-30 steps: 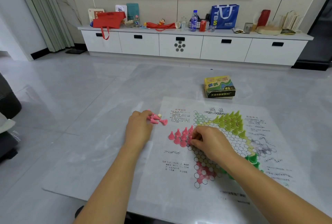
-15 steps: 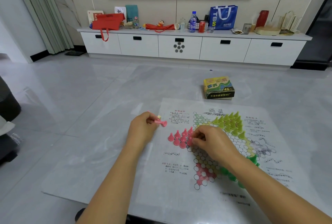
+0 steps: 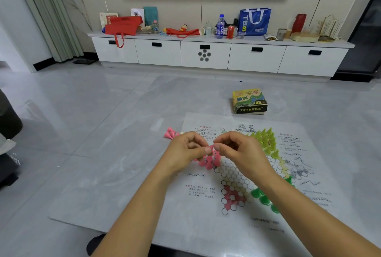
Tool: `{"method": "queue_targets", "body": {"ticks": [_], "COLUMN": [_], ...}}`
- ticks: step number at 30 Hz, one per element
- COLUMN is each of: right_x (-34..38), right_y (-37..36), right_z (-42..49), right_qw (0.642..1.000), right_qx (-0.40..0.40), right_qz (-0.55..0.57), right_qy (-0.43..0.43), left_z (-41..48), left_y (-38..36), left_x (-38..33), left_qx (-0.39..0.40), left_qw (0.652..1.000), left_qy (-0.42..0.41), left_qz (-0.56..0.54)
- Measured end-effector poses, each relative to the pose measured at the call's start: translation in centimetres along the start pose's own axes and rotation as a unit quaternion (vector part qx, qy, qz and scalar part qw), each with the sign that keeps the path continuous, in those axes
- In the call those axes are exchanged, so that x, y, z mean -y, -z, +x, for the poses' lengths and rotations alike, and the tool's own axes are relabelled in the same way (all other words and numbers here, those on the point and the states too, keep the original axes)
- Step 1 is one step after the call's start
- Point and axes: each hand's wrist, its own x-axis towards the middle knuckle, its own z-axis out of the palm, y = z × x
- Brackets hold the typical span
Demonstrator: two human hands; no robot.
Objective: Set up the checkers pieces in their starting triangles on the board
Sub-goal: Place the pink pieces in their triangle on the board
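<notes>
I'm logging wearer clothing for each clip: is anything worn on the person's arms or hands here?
Nothing visible. Both forearms are bare right to the bottom edge of the picture, with no sleeve in view. The left hand and right hand show no gloves, rings, watch or bracelet. The fingernails look short and unpainted.

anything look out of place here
Yes: a few loose pink cone-shaped pieces lie tipped on the grey tabletop, left of the paper checkers board, not yet stood in the pink triangle.
</notes>
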Motion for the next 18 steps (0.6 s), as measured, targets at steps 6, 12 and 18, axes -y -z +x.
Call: {"method": "queue_targets", "body": {"ticks": [6, 12, 18], "right_x": [-0.5, -1.4, -1.8], "right_y": [0.0, 0.3, 0.0], "right_z": [-0.3, -0.9, -1.1], "right_qw": [0.999, 0.986, 0.974], "right_qx": [0.004, 0.061, 0.082], "right_qz": [-0.047, -0.155, -0.213], "right_qy": [0.009, 0.002, -0.002], "left_z": [0.1, 0.6, 1.3], "left_y": [-0.1, 1.6, 2.8], "left_x": [0.6, 0.8, 1.8], "left_qx": [0.027, -0.095, -0.171], "left_qw": [0.999, 0.995, 0.985], "left_qy": [0.012, 0.018, 0.021], "left_qz": [0.032, 0.018, 0.024]}}
